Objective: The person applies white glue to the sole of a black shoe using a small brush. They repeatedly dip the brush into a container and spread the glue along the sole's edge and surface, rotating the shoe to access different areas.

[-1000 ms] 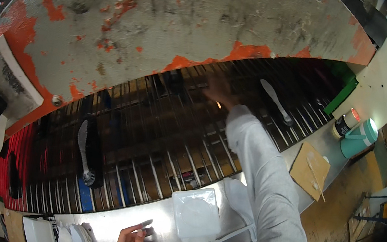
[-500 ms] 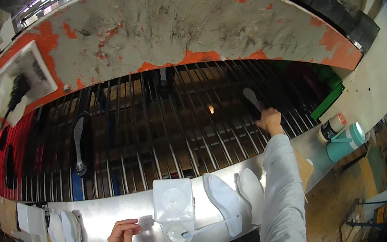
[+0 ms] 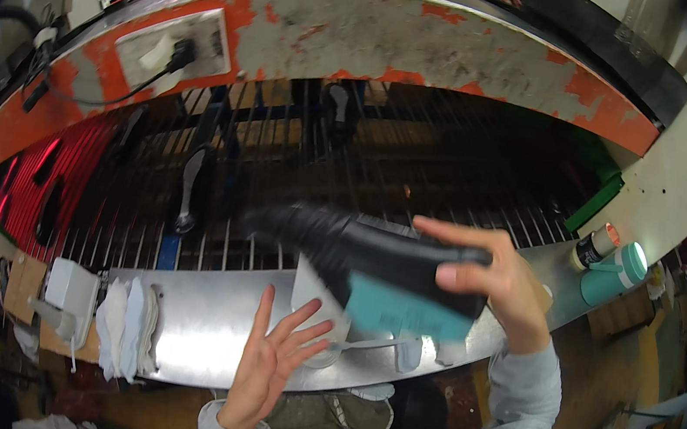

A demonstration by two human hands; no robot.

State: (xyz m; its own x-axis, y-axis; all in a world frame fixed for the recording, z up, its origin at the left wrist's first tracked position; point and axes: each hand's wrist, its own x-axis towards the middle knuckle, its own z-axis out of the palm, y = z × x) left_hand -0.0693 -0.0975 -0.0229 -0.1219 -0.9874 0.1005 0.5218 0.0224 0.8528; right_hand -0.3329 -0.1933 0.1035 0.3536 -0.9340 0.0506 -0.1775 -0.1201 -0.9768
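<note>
My right hand (image 3: 509, 286) grips the heel end of a black shoe upper (image 3: 356, 247), thumb on the near side and fingers over the far side. The upper is tilted sideways, toe to the left, and blurred by motion. A teal shoe last (image 3: 409, 310) fills it and sticks out along its lower edge. My left hand (image 3: 272, 361) is raised left of the shoe, palm turned up and fingers spread, holding nothing. Behind its fingers, a white container (image 3: 316, 294) on the metal ledge (image 3: 211, 310) is partly hidden by the shoe.
Beyond the ledge runs a bed of metal rods carrying dark pieces with grey sole-shaped faces (image 3: 190, 189), under a chipped orange-and-grey panel (image 3: 342, 39). Pale insoles (image 3: 130, 325) and a white box (image 3: 72, 286) stand left. A teal bottle (image 3: 613, 274) and dark can (image 3: 592, 248) stand right.
My right hand was stretched over the rods at a grey sole-shaped piece; it has come back toward me, holding the shoe upper. My left hand has risen and spread its fingers. The view has shifted.
</note>
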